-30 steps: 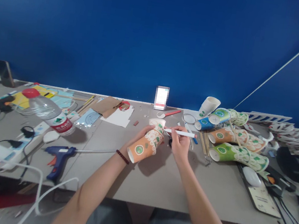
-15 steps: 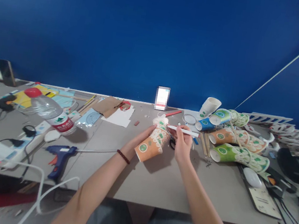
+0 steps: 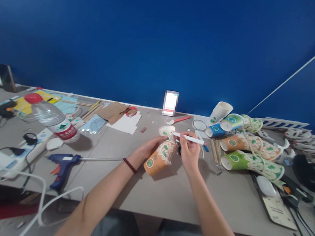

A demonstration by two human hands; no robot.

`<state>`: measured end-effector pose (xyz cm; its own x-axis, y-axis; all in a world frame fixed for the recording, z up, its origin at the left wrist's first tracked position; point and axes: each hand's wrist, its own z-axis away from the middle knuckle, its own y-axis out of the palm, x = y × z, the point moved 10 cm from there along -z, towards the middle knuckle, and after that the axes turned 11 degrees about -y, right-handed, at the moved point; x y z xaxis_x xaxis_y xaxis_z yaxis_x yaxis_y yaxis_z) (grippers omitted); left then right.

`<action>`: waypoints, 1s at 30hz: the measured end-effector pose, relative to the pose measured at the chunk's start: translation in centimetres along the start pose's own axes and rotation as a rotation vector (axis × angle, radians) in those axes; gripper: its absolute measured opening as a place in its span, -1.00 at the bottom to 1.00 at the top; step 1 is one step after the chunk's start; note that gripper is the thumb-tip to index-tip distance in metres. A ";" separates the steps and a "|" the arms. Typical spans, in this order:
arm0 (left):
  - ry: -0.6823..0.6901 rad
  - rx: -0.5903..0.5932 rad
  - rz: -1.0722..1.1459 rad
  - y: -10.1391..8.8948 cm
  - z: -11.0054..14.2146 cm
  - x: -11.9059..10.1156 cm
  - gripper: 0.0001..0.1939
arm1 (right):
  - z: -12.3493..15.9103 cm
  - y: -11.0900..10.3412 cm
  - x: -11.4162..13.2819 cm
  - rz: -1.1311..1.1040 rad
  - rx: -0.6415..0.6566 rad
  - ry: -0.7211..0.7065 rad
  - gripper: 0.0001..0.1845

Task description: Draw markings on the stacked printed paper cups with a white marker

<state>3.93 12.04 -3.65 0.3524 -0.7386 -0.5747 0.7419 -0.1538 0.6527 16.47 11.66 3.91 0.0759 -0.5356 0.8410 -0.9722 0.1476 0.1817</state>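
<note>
My left hand [image 3: 150, 147] is closed around a pair of joined paper cups [image 3: 159, 158], orange and white with green leaf marks, tilted with the orange base toward me. In my right hand [image 3: 190, 150] is a white marker [image 3: 191, 139], pinched between thumb and fingers and lying nearly level. Its tip points left and meets the upper, white cup; whether it touches the surface I cannot tell. Behind my right hand a pair of scissors shows only in part. Several similar joined paper cups [image 3: 252, 164] lie at the right.
A blue glue gun [image 3: 63, 167] lies on the left, near a power strip [image 3: 25, 157] and a large plastic bottle [image 3: 53, 118]. Cut cardboard [image 3: 113, 112] and white paper [image 3: 124, 124] lie at the back. A blurred phone-like screen [image 3: 170, 103] stands against the blue wall. Wooden sticks [image 3: 215, 150] lie right.
My left hand has turned and shifted the joined cups, their orange base now farther right than a second ago. The marker moved slightly right, then back left, staying in my right hand.
</note>
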 end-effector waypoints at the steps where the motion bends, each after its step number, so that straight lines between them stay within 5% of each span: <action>1: -0.001 0.001 0.001 0.0 0.0 0.0 -0.74 | 0.0 0.0 0.1 0.009 0.004 -0.005 -0.68; 30: -0.024 -0.023 -0.011 0.0 0.6 -0.1 -0.73 | 0.1 0.8 1.0 0.062 0.068 0.002 -0.71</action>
<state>3.51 11.71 -3.31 0.3309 -0.7522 -0.5698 0.7587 -0.1471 0.6346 15.76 11.12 4.82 0.0155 -0.5255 0.8507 -0.9879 0.1233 0.0942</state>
